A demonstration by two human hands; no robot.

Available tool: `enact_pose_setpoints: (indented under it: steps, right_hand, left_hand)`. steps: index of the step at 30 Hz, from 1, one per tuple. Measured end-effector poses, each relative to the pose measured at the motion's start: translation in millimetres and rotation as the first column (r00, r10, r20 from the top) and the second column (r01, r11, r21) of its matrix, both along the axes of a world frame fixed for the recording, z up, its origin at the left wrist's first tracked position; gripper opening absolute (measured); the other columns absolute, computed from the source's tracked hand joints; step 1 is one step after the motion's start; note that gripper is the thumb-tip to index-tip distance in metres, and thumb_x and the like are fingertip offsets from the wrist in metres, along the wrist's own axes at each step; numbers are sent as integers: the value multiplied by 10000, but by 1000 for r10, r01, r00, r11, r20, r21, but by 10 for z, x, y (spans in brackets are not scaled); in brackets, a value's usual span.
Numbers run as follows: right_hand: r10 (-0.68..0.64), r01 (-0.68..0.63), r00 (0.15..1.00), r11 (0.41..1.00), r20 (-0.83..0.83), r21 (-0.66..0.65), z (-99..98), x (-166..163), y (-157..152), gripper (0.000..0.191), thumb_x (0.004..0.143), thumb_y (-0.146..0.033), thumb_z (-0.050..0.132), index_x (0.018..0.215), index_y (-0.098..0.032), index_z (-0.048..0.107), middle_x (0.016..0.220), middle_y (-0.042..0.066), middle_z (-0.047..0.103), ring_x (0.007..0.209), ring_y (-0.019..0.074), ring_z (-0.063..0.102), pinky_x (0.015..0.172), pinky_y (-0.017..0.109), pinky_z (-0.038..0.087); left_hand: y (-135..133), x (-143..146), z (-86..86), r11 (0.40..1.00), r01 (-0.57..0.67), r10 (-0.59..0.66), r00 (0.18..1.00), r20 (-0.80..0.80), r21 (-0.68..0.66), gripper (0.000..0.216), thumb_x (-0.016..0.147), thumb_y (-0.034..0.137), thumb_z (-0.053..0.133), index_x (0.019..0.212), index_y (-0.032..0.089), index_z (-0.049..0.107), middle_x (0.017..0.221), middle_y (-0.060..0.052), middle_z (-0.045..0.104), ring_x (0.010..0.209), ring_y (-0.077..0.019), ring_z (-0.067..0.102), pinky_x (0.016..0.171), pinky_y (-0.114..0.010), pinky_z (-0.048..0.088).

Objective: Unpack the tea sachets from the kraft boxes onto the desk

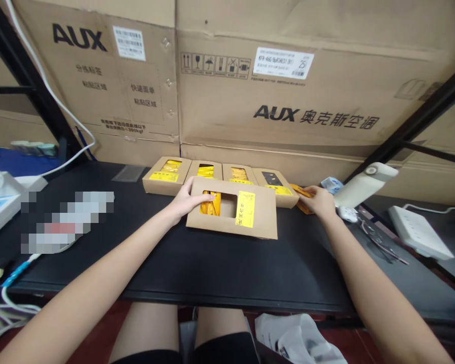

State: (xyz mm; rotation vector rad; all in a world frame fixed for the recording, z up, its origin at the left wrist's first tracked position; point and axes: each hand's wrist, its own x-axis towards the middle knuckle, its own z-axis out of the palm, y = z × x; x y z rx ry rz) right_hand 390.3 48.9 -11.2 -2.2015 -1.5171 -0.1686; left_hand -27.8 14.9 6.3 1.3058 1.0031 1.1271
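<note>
Four boxes (217, 170) line the back of the tabletop (212, 268). In front, the left hand (187, 200) has its fingers closed on a fifth box (227, 225), while the right hand (321, 199) grips orange packets (302, 192) beside the row

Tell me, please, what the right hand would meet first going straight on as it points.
Past the orange packaging it touches, the right hand would probably meet the rightmost box, though depth is unclear.

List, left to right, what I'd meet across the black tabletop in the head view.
Pixelated item, flat clear sheet, left hand on the near cardboard box's left end, near cardboard box, right hand, pale bottle, white device.
</note>
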Motion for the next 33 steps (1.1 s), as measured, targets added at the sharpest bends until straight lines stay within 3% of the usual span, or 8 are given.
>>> enact_pose_setpoints:
  steps: [18,26,30,33]
  right_hand:
    - [-15,15,1000,1000,-28,-26,26,-37,-6,439,730,-424,637,1057,-136,686,1099,162,689,1002,337,640,721,366,488]
    - [-15,17,998,999,-65,32,22,-33,-1,358,687,-409,665,936,-154,699,995,150,710,915,333,650,695,379,485]
    - [16,13,982,989,-187,150,60,-86,-46,295,663,-395,704,843,-162,681,928,135,702,900,317,632,776,412,469]
    - [66,73,945,912,-320,404,122,-135,-71,253,661,-369,717,792,-164,647,875,108,675,849,256,610,816,392,450]
  left_hand:
    - [9,-5,-17,1000,24,-24,999,21,5,585,588,283,813,1102,218,541,1090,-61,664,1039,-252,632,874,-378,526]
    - [21,-2,-24,1000,25,-26,1000,18,18,566,595,266,803,1094,218,541,1076,-59,668,1024,-244,635,876,-378,518]
    - [21,-6,-31,1000,21,-22,1000,4,21,583,597,273,803,1114,220,537,1106,-69,660,1021,-242,634,879,-381,515]
    - [21,-10,-33,999,20,-20,1000,-1,25,589,597,275,803,1120,221,537,1113,-76,657,1024,-246,632,878,-382,514]
